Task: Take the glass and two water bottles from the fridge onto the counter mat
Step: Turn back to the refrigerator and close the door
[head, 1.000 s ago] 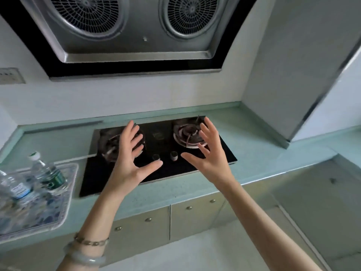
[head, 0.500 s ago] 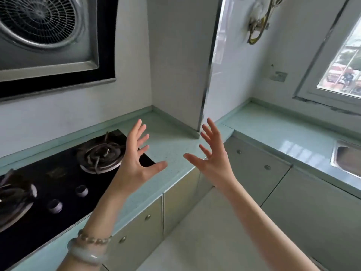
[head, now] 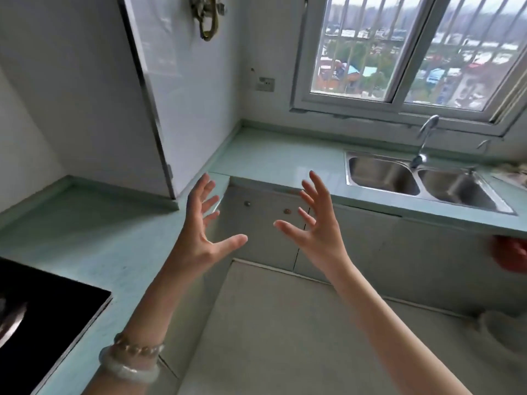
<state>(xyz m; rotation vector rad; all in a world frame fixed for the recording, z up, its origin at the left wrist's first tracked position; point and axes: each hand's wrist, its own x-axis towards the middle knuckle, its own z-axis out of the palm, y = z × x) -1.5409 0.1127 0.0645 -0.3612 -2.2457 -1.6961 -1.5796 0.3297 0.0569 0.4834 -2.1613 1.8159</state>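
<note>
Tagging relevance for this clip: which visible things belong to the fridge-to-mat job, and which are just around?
Job: left hand, right hand, both empty with fingers spread. Nothing else of the job shows.
Just around: sink, tap, hob, wall socket, window.

Both hands are raised with fingers spread, holding nothing: left hand, right hand. Behind them a green counter bears a double sink under a window.
</note>
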